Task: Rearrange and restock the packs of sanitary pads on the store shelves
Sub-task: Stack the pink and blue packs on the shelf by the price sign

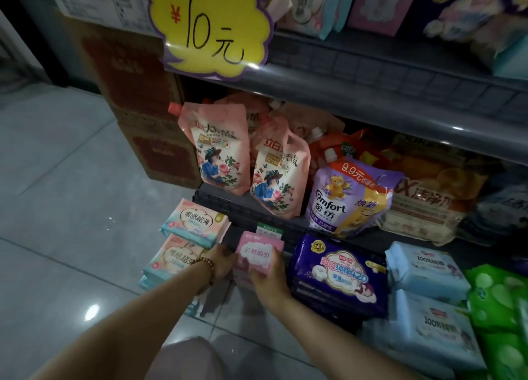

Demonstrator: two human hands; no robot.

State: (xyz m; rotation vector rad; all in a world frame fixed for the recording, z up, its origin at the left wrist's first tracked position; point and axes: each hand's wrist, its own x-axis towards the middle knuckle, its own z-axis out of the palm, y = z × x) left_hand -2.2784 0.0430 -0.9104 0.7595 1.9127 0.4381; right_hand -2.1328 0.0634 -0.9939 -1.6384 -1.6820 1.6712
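The grey shelf unit (400, 73) filled the right side, and at least two brown cartons (160, 151) were stacked against its left end. One yellow price sign (211, 28) hung from the upper shelf edge. On the middle shelf stood two pink floral pouches (217, 151), side by side, and one purple pouch (348, 199) to their right.

Below, two light-blue packs (425, 268) showed their fronts, one above the other. One purple pad pack (337, 271) topped a darker pile just left of them. Two peach-and-teal packs (194, 222) sat at the left end; more edges beneath could not be counted.

The single pink pack (258, 255) stood between the peach-and-teal packs and the purple pad pack. The right hand (268, 276) gripped its lower right corner, fingers curled round the edge. The left hand (221, 261) met its left edge, fingertips hidden, so their curl could not be told. One bead bracelet (208, 268) circled the left wrist.
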